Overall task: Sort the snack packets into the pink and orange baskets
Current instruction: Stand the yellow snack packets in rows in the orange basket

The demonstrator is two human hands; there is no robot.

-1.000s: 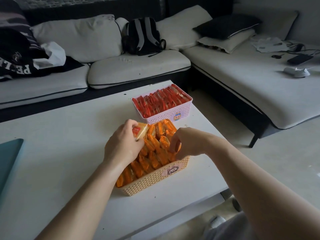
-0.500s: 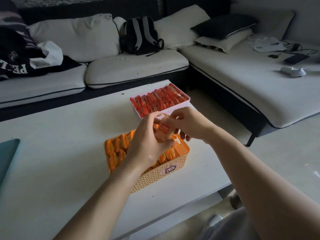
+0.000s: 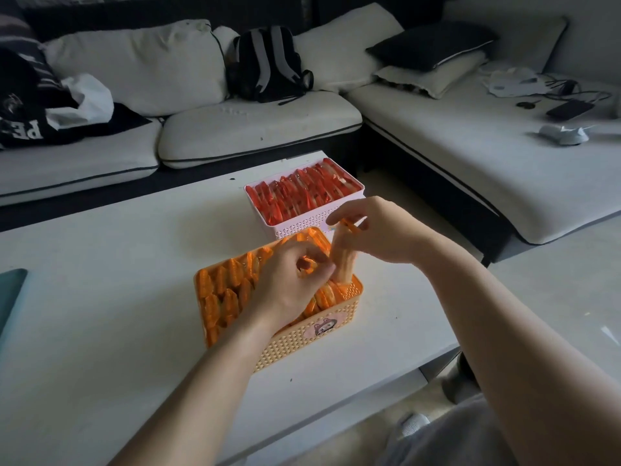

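The orange basket stands on the white table, packed with orange snack packets. Behind it, touching, is the pink basket full of red packets. My right hand pinches the top of an orange packet that stands upright over the orange basket's right end. My left hand hovers over the basket's middle with curled fingers, pinching a small orange packet right beside the upright one.
The white table carries a teal object at its left edge. A sofa with cushions, a black backpack and clothes runs behind and to the right. My knee shows at the lower right.
Both hands have shifted slightly right over the orange basket. The right hand has lifted an orange packet upright, and the left hand has come down beside it.
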